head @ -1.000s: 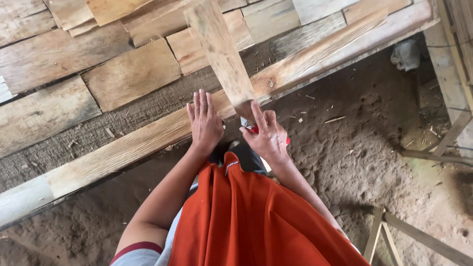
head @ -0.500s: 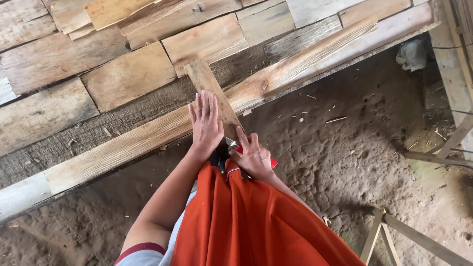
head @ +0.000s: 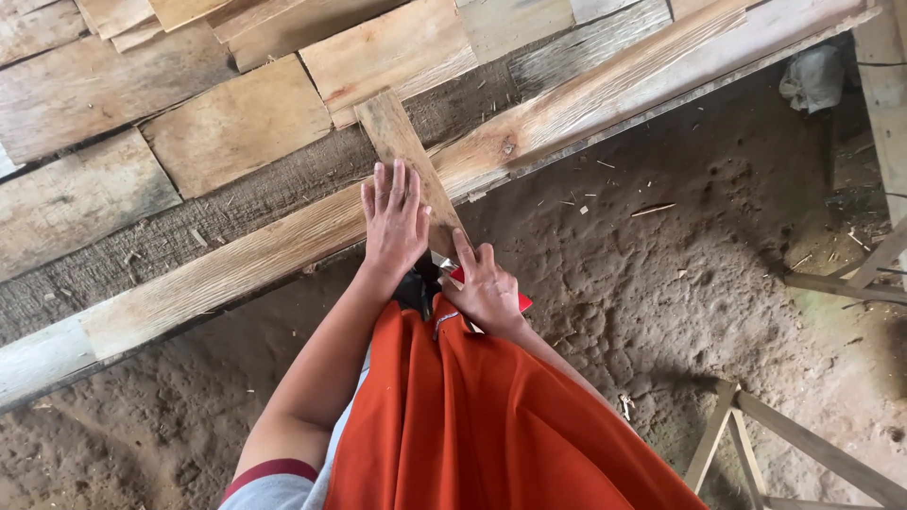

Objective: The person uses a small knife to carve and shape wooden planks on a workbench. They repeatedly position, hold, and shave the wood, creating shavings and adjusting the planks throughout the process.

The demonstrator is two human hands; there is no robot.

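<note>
Head view looks down on a person in an orange garment at a bench (head: 236, 269) of rough planks. Left hand (head: 395, 219) lies flat, fingers spread apart, pressing on a short wooden board (head: 404, 151) that crosses the long front plank (head: 567, 109) at an angle. Right hand (head: 487, 288) sits just beside the board's near end, closed around what may be a red-handled tool (head: 518, 302), mostly hidden; a bit of metal shows by the forefinger. Sandy dirt floor (head: 661, 283) lies below, with wood scraps.
</note>
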